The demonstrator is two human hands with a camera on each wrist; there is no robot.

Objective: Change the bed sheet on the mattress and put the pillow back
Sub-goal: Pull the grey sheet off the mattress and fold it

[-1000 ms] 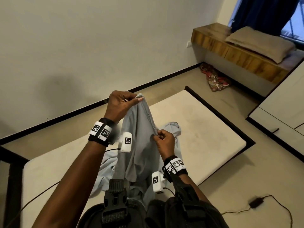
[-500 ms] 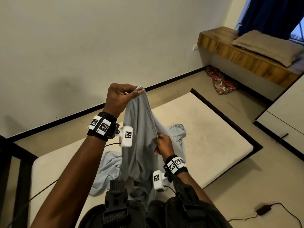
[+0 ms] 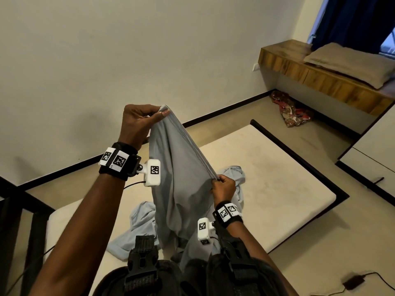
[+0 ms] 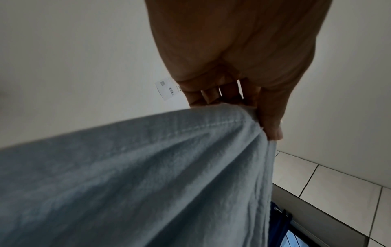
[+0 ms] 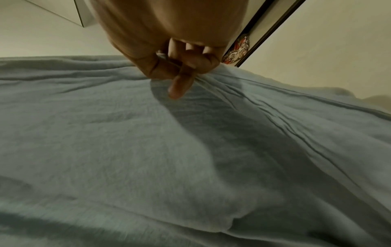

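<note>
Plain off-white wall (image 3: 128,50) with black skirting (image 3: 224,112). Beige floor (image 3: 320,242). Wooden ledge (image 3: 316,77) at right under a window with dark blue curtain (image 3: 352,20). White cabinet (image 3: 376,150) at right edge. Patterned red cloth (image 3: 290,112) heaped on floor below ledge. Black adapter with cable (image 3: 353,283) on floor. Dim daylight.

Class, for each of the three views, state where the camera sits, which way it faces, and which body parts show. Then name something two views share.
Head: worn on the head, looking down at the mattress; both forearms and hands show.
Left wrist: looks along the left hand up at the wall.
Right wrist: looks along the right hand across the sheet.
Shared: all three show the sheet, pinched by both hands.
</note>
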